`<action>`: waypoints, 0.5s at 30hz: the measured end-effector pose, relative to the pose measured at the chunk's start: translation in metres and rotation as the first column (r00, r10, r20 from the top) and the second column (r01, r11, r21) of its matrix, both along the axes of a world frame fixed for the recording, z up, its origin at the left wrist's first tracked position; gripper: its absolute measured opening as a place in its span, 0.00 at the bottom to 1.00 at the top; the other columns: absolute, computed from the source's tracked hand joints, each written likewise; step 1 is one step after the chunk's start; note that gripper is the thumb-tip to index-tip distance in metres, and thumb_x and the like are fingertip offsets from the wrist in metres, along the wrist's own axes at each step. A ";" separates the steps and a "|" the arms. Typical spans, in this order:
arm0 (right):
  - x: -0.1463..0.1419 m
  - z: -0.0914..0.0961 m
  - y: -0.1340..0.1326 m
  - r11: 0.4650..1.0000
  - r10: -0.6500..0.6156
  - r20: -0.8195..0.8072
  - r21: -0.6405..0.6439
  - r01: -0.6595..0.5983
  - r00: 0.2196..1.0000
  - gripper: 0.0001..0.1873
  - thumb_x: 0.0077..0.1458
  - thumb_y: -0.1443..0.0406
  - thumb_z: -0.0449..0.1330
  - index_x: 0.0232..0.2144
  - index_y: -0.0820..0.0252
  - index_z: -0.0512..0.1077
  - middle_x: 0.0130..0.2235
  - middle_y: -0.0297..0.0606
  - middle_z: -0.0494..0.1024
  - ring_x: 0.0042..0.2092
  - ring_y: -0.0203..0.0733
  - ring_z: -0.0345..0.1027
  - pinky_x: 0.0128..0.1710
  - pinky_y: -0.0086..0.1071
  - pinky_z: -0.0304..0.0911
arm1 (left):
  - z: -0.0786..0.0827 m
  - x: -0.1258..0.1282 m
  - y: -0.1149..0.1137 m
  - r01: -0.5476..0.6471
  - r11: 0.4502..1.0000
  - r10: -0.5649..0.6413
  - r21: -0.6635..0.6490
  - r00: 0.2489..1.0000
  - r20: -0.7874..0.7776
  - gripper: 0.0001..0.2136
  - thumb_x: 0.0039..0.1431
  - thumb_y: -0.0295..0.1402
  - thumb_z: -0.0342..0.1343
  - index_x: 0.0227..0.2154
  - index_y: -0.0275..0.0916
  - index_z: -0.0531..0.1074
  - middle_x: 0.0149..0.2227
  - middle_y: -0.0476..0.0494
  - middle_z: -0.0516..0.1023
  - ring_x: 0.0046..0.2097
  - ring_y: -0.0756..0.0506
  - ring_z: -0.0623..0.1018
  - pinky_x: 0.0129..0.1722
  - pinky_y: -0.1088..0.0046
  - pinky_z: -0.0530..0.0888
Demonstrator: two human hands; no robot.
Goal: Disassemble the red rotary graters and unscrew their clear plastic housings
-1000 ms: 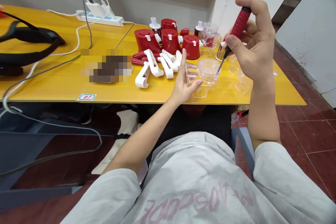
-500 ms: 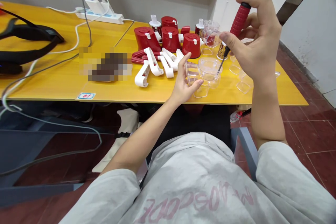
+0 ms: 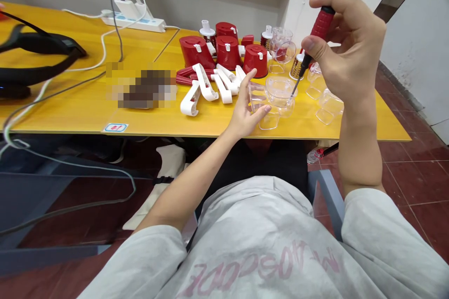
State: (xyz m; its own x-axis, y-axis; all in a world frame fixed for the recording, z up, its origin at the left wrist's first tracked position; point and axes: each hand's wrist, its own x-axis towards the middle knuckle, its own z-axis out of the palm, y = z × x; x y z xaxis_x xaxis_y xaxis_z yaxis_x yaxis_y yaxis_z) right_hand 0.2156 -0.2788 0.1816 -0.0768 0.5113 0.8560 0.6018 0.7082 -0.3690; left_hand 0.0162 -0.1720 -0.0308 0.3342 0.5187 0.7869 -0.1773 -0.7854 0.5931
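My right hand (image 3: 347,46) is closed around the red and black handle of a screwdriver (image 3: 306,58). The tool slants down to the left, its tip at the right side of a clear plastic housing (image 3: 278,91) on the table. Round the left side of that housing my left hand (image 3: 244,110) is curled, thumb in front and fingers behind, gripping it. Whether a screw sits under the tip is too small to tell. Behind the housing stand red plastic cups (image 3: 255,60), and white curved handles (image 3: 205,83) lie left of my left hand.
More clear plastic parts (image 3: 329,106) lie to the right on the yellow table (image 3: 154,124). Metal grater drums (image 3: 296,66) stand at the back. A power strip (image 3: 136,22) with cables, a black headset (image 3: 42,46) and a blurred-out dark object (image 3: 147,89) are at left.
My right hand has turned slightly around the screwdriver handle and shifted a little to the right. The tip stays at the clear housing, and my left hand has hardly moved.
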 end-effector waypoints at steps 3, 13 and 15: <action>0.006 -0.004 0.005 0.993 0.107 -0.062 -0.041 -0.110 0.992 0.19 0.59 0.47 0.77 0.52 0.34 0.84 0.41 0.32 0.83 0.41 0.49 0.80 0.40 0.43 0.80 | -0.003 0.001 0.005 0.002 1.000 -0.002 0.016 1.000 -0.005 0.48 0.71 0.65 0.60 0.83 0.60 0.42 0.68 0.37 0.70 0.63 0.36 0.79 0.61 0.56 0.82; 0.012 0.013 0.010 0.981 0.176 0.018 -0.088 -0.174 0.984 0.17 0.63 0.50 0.77 0.52 0.42 0.86 0.47 0.36 0.84 0.43 0.44 0.76 0.42 0.38 0.78 | -0.007 0.004 0.007 -0.034 0.999 0.034 0.024 0.999 0.007 0.50 0.72 0.65 0.60 0.84 0.63 0.36 0.66 0.38 0.71 0.64 0.35 0.78 0.62 0.55 0.81; 0.013 0.017 0.012 0.983 0.177 0.047 -0.067 -0.173 0.983 0.19 0.59 0.52 0.80 0.52 0.45 0.88 0.46 0.36 0.84 0.39 0.41 0.73 0.37 0.37 0.76 | -0.007 0.004 0.006 -0.036 0.999 0.035 0.020 0.999 0.009 0.50 0.72 0.65 0.60 0.84 0.64 0.36 0.68 0.38 0.70 0.64 0.35 0.78 0.61 0.55 0.82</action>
State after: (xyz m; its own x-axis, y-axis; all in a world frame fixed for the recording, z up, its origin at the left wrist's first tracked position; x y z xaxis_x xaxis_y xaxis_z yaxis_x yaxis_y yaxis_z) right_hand 0.2285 -0.2666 0.1983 -0.2134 0.5387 0.8150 0.4903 0.7806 -0.3876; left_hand 0.0203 -0.1658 -0.0376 0.3088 0.5138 0.8004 -0.1542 -0.8033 0.5752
